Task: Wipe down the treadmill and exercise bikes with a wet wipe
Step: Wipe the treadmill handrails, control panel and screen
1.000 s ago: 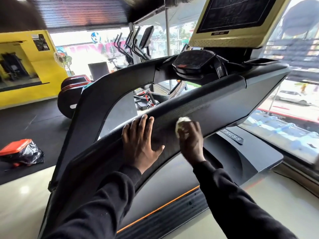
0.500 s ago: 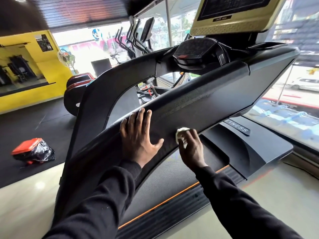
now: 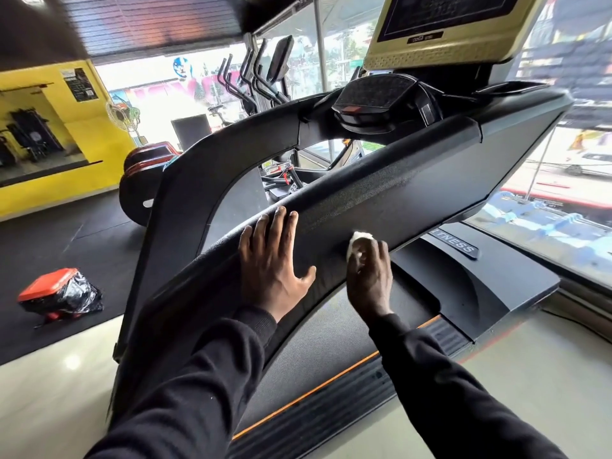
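Nearest are two black sleeves reaching up to the treadmill's [image 3: 496, 283] near side rail [image 3: 414, 190]. The left hand [image 3: 273, 260] lies flat on the rail, fingers straight and spread, gripping nothing; it seems to serve as a brace. Just beside it, the right hand [image 3: 369, 273] has its fingers curled round a bunched white wipe [image 3: 359, 240] and presses it against the rail's lower edge, close to where the panel ends above the deck.

The step in hand looks like wiping this rail. To do it well, keep the wipe flat against the textured surface, not balled, so more of it touches. Work in long overlapping strokes along the rail's length, away from the braced hand and toward the console [image 3: 381, 101]. The grain looks as if it holds dust, so firm, even pressure should help. The patch under the left palm will need its own pass once that hand lifts. The underside lip is easy to miss.

Farther on, the console and the screen [image 3: 443, 31] above it appear unwiped as yet; go lightly there, since moisture near buttons is a risk. Beyond, by the window, stand other machines [image 3: 258, 74], which may be the bikes, though that is hard to tell. A bag [image 3: 63, 294] lies on the floor to the left.
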### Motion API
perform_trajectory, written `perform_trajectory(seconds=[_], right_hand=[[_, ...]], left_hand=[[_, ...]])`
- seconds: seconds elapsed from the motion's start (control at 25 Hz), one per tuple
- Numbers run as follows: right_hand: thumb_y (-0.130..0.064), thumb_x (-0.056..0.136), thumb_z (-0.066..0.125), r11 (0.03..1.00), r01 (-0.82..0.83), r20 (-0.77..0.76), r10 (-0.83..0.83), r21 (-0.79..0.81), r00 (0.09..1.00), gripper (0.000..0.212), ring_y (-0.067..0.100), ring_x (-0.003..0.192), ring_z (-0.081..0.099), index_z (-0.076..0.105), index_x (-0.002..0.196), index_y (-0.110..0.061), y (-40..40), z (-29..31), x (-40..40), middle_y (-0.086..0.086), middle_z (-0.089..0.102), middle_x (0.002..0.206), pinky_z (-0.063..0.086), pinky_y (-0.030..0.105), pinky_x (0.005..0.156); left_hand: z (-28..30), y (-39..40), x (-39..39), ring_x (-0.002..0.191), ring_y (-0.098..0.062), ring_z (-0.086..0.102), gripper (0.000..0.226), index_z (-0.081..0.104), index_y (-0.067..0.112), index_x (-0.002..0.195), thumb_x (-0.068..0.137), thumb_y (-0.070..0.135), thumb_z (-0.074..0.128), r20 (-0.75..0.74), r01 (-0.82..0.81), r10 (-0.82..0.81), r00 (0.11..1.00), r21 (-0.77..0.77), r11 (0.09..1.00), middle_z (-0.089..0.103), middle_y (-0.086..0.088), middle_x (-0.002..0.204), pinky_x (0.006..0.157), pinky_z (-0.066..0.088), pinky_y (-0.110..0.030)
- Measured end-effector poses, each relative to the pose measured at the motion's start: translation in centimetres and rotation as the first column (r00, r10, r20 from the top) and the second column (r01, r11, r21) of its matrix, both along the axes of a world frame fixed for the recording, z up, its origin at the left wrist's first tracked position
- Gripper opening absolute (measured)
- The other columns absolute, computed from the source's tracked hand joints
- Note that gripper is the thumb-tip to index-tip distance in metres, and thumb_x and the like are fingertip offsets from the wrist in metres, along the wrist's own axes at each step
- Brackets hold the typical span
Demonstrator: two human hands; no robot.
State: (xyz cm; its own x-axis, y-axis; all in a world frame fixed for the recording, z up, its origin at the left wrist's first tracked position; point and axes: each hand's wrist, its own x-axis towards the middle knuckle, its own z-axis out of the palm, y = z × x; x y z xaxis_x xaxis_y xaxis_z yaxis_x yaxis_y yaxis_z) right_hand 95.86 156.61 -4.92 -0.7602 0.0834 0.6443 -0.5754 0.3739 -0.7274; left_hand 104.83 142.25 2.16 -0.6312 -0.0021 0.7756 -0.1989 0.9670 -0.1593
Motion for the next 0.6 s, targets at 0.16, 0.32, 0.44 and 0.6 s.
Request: perform_trajectory(seconds=[0.16,0.32,0.44,0.6], right_hand=[[-0.003,0.087,0.062,0.985,-0.153,-0.109,0.161,0.079,0.981,0.016,0.021,0.082,0.056,0.062,0.1,-0.013,-0.3,0.2,1.2,0.001,0.054,0.097,0.046,0.03,0.071],[-0.004,0.085,0.06,0.995,-0.096,-0.089,0.092,-0.035,0.992,0.013,0.025,0.084,0.056,0.063,0.096,-0.011,-1.2,2.6,0.9,0.004,0.055,0.099,0.047,0.035,0.074],[-0.004,0.086,0.06,0.976,-0.194,-0.252,0.213,0.097,0.944,0.014,0.025,0.088,0.058,0.067,0.096,-0.011,-1.3,2.5,1.1,0.005,0.059,0.101,0.049,0.035,0.079],[-0.004,0.088,0.063,0.992,-0.116,-0.156,0.109,-0.039,0.982,0.013,0.027,0.092,0.058,0.067,0.098,-0.008,-2.1,3.7,1.3,0.008,0.059,0.105,0.049,0.036,0.082]], left_hand=[[0.2,-0.2,0.2,0.137,-0.031,0.038,0.099,0.038,0.014,0.15,0.066,0.049,0.075,0.008,0.026,-0.026,1.0,0.022,0.999,0.039,-0.007,0.154,0.115,0.023,-0.049],[0.7,-0.4,0.5,0.137,-0.028,0.037,0.096,0.038,0.015,0.15,0.067,0.048,0.075,0.028,0.042,-0.044,0.999,0.051,0.998,0.04,-0.006,0.153,0.113,0.027,-0.046],[0.5,-1.0,0.9,0.136,-0.031,0.04,0.094,0.039,0.015,0.149,0.069,0.047,0.075,0.042,0.05,-0.054,0.998,0.087,0.995,0.041,-0.007,0.152,0.111,0.031,-0.047],[0.0,-1.6,2.1,0.139,-0.034,0.036,0.093,0.035,0.016,0.151,0.073,0.053,0.069,0.065,-0.044,0.038,0.997,0.084,0.996,0.034,-0.011,0.155,0.115,0.026,-0.052]])
